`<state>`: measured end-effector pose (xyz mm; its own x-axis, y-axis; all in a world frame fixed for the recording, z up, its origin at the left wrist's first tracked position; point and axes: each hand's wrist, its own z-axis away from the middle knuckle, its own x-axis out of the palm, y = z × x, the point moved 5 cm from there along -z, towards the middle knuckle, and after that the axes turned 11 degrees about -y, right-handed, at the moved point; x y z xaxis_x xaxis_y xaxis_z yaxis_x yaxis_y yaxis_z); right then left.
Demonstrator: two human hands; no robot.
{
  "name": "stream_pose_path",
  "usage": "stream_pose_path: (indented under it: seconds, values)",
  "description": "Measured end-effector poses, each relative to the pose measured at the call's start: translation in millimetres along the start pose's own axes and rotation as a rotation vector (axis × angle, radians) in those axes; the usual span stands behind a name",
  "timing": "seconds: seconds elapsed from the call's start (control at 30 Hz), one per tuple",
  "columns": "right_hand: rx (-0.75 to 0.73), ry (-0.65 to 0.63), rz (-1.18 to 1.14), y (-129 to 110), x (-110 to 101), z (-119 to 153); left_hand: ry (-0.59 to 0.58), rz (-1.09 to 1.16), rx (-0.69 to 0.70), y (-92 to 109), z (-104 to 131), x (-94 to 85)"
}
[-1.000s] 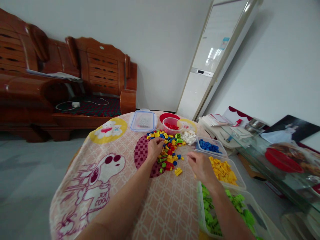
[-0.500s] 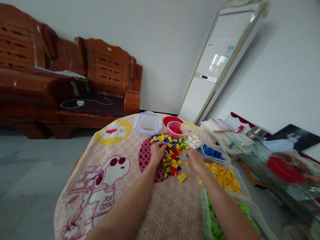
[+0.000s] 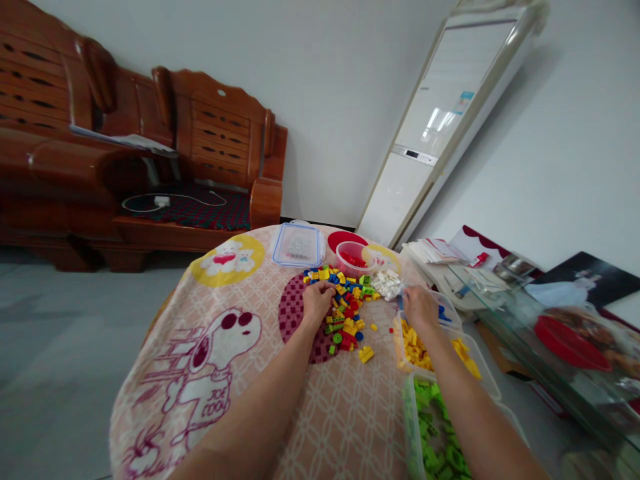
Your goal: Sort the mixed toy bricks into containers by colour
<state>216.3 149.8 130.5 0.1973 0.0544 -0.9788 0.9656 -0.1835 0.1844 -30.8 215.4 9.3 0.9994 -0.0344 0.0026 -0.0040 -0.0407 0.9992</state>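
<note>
My left hand (image 3: 319, 303) rests at the left side of a mixed pile of toy bricks (image 3: 349, 325) in yellow, red, blue and green. Its fingers are pinched together over the bricks, and whatever lies between them is hidden. On the right, my right hand (image 3: 420, 307) is over the near-left side of a clear box of blue bricks (image 3: 443, 313), fingers closed, with a bit of blue at the fingertips. That hand and forearm cover much of this box and part of the box of yellow bricks (image 3: 417, 348).
Nearest me at right stands a box of green bricks (image 3: 435, 427). White bricks (image 3: 386, 285) are heaped beyond the pile, near a round tub of red bricks (image 3: 353, 260). A blue-rimmed lid (image 3: 299, 245) lies at the back. A glass-topped table (image 3: 545, 340) stands right of the cloth-covered table (image 3: 270, 393).
My right hand has moved right, from beside the pile to the blue-brick box, carrying a small blue brick. My left hand has stayed at the pile. A small red piece now shows near the yellow box.
</note>
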Motion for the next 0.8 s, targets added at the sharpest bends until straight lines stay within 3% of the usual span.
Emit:
stream_pose_path:
  seconds: [0.13, 0.23, 0.33, 0.47, 0.8]
  values:
    - [-0.213, -0.124, -0.109, -60, 10, 13, -0.007, 0.04, -0.026, -1, 1, 0.1]
    - [-0.276, -0.196, -0.125, -84, 20, 19, -0.003, 0.045, -0.022, 1, 1, -0.5]
    - [-0.289, -0.275, -0.135, -94, 30, 21, -0.001, 0.051, -0.029, 3, 2, -0.5]
    - [-0.196, -0.331, -0.161, -98, 36, 19, -0.006, 0.051, -0.047, 4, 3, 1.0]
    - [-0.072, -0.305, -0.196, -110, 37, 16, -0.016, 0.028, -0.037, -4, -2, 2.0]
